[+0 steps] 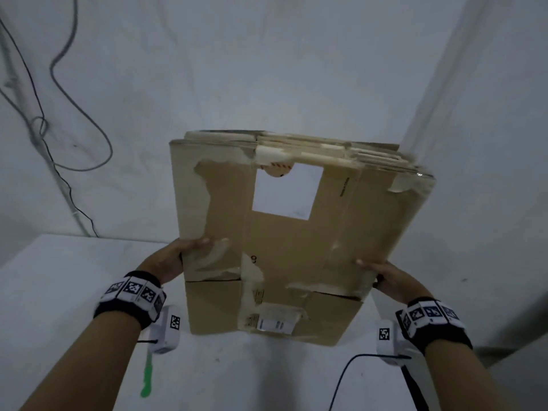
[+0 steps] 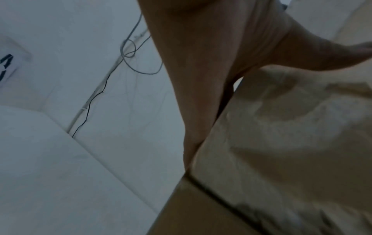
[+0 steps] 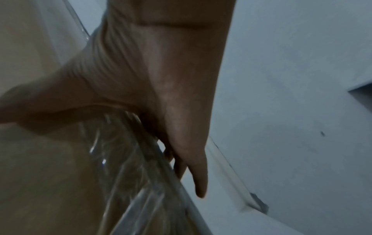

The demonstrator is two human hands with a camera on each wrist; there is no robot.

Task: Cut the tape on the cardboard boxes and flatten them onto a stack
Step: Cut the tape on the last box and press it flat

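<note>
Both hands grip flattened boxes above table; cables behind

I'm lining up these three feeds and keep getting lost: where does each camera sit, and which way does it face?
Head: worn on the head, looking forward and down at the flattened cardboard box, the left hand and right hand, both forearms.
Left wrist: along the left hand, thumb over the box's edge, wall cables beyond.
Right wrist: along the right hand, fingers behind the box's taped edge.
All views share the box.
</note>
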